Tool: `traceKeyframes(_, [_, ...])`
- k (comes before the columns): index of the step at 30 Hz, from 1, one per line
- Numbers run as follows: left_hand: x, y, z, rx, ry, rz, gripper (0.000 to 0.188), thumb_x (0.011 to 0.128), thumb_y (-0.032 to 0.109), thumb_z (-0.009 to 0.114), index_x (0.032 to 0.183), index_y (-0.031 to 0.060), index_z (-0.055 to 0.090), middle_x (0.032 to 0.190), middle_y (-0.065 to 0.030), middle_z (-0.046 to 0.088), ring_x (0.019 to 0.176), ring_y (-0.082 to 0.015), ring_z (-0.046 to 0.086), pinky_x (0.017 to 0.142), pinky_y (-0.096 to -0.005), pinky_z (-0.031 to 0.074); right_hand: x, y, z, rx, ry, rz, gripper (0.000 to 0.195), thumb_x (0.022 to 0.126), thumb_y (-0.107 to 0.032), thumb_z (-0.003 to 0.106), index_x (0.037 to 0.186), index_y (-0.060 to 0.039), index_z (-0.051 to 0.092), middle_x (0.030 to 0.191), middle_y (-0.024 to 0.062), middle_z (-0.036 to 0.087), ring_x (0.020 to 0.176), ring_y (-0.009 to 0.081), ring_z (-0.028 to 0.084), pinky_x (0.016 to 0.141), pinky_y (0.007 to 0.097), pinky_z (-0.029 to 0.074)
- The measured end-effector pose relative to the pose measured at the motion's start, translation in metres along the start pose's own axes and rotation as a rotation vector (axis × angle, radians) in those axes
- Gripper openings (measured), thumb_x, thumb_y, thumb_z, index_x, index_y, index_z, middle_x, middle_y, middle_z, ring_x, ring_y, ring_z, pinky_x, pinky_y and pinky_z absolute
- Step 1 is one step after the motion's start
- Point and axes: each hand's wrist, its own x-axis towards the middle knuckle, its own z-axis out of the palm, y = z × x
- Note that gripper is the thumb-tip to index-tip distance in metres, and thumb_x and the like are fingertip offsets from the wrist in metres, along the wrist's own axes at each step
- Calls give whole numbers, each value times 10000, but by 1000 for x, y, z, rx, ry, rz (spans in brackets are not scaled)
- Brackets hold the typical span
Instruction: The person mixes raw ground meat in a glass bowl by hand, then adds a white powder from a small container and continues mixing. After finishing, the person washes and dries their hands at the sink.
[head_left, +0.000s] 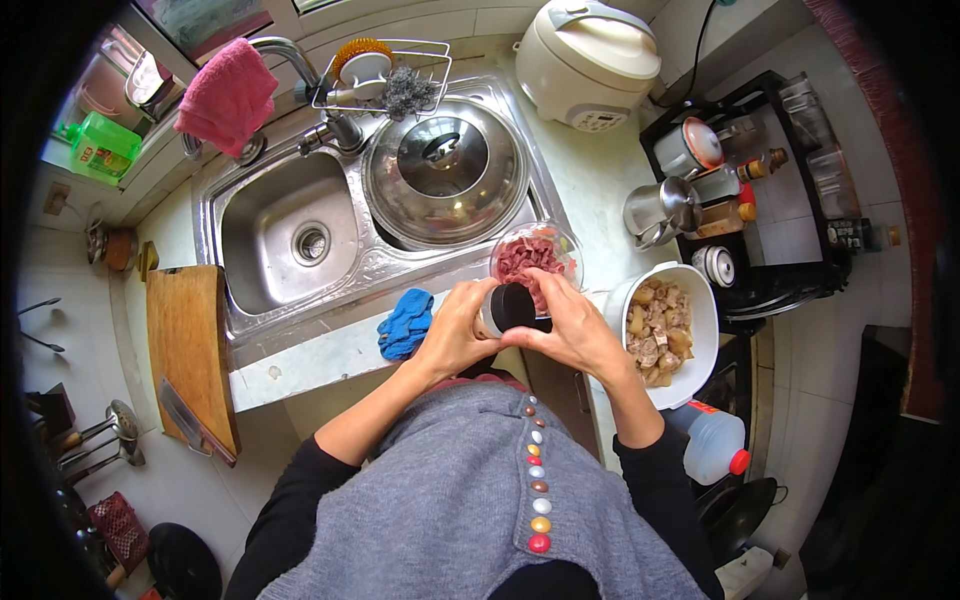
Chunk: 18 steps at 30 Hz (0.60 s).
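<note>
My left hand holds a small clear jar around its body, its black lid tilted up and to the right. My right hand curves about the lid from the other side, with thumb and fingertips at its edge. Part of the jar is hidden by my fingers. Just beyond my hands stands a clear bowl of raw sliced red meat. A blue cloth lies on the counter beside my left hand.
A double steel sink has a large lidded pan over its right basin. To the right stand a white container of meat chunks, a rice cooker and a bottle rack. A cleaver rests on the chopping board.
</note>
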Motion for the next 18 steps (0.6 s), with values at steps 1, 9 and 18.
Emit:
traceKeyframes(1, [0,1,0,4,10,1,821,675,201,895,1377,38,501,1250,-213,576,1195,-393,547,1018,-452,460,0,3,5,34,-23,9,751,779,-258,842,1374,15,474,1244,224,596,1134,394,612,973,437,507])
traceKeyframes(9, [3,-3,-19,-119,-247,-13,850,660,248,910,1394,63,525,1253,-193,589,1197,-368,564,1017,-427,469,6,-5,-9,-103,-165,-415,657,685,53,731,1299,-78,539,1327,123,545,1234,347,528,1054,439,458])
traceKeyframes(18, [0,-7,-15,-188,-322,-103,835,656,252,903,1390,80,544,1267,-194,573,1202,-359,568,1013,-415,475,-13,-6,8,105,-68,2,670,746,-230,848,1280,-9,511,1192,208,575,1155,395,573,998,453,485])
